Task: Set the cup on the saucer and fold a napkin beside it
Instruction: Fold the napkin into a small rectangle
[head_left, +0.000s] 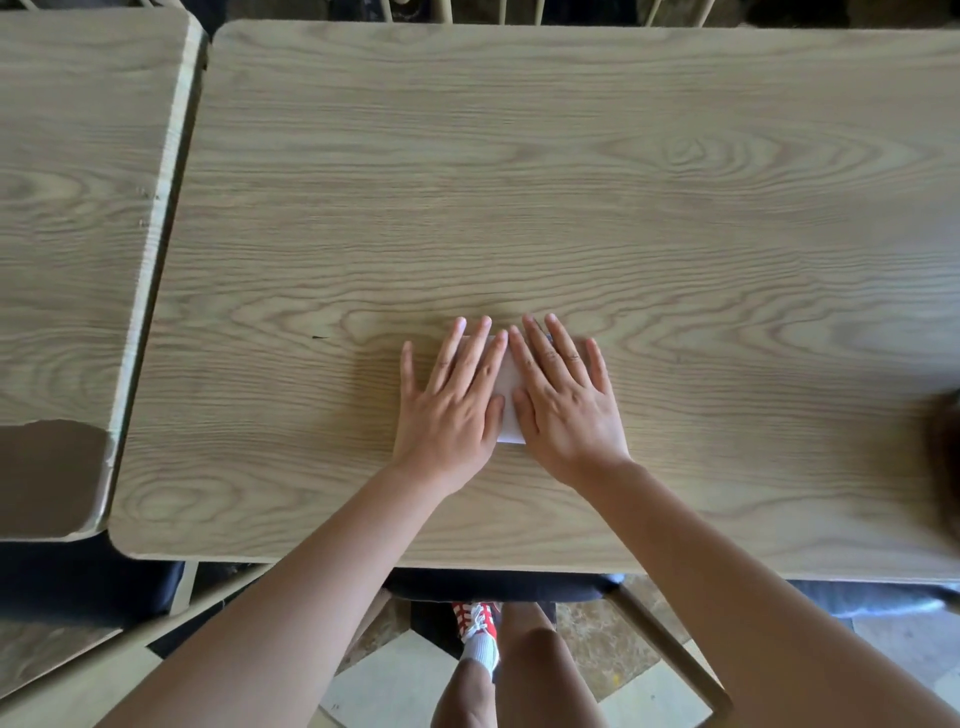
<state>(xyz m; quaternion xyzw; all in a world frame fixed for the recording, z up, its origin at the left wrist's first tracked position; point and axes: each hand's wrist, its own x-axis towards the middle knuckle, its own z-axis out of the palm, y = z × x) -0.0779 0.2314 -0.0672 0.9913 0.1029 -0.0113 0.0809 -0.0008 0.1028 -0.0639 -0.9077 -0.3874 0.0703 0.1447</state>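
Observation:
A white napkin (510, 402) lies flat on the wooden table (571, 182), near its front edge. Both of my hands press down on it, palms flat and fingers spread. My left hand (452, 400) covers its left part and my right hand (563, 397) covers its right part, so only a narrow strip of the napkin shows between them. No cup and no saucer are in view.
A second wooden table (78, 208) stands close on the left, with a narrow gap between the two and a worn brown patch at its front corner. A blurred dark brown object (943, 452) shows at the right edge. Chair frames and tiled floor lie below the front edge.

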